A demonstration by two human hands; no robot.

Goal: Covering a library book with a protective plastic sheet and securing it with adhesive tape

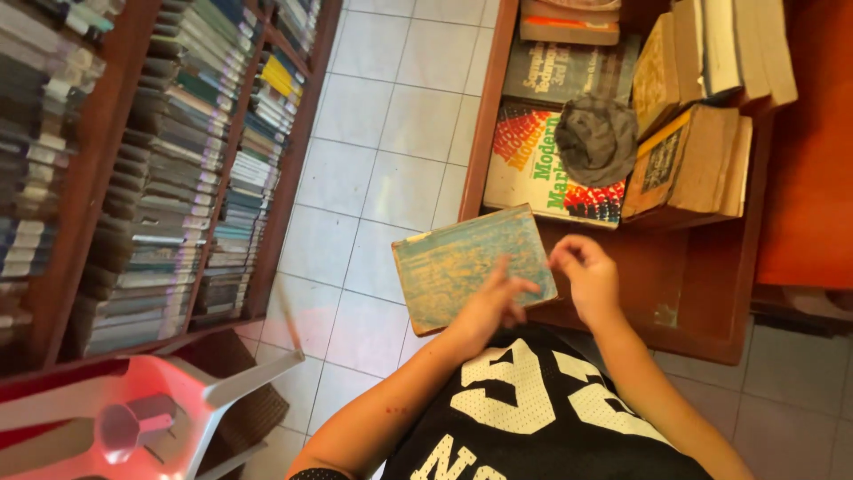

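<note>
Over a brown wooden desk [702, 293] and white tiled floor [391, 116], left hand [491, 305] lies flat-fingered on worn teal hardcover book [462, 258]; right hand [586, 277] half-curled, empty.

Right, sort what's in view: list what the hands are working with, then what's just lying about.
In hand:
- worn teal book, under the left hand
- right hand, beside its edge

Lying about:
- grey cloth
- stacked old books
- bookshelf
- plastic chair

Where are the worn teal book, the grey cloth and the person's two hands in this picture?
Worn teal book [458, 258], head view, on its scuffed cover.
Grey cloth [597, 138], head view, on its crumpled middle.
Left hand [493, 307], head view, on the back of the hand.
Right hand [588, 277], head view, on the knuckles.
</note>
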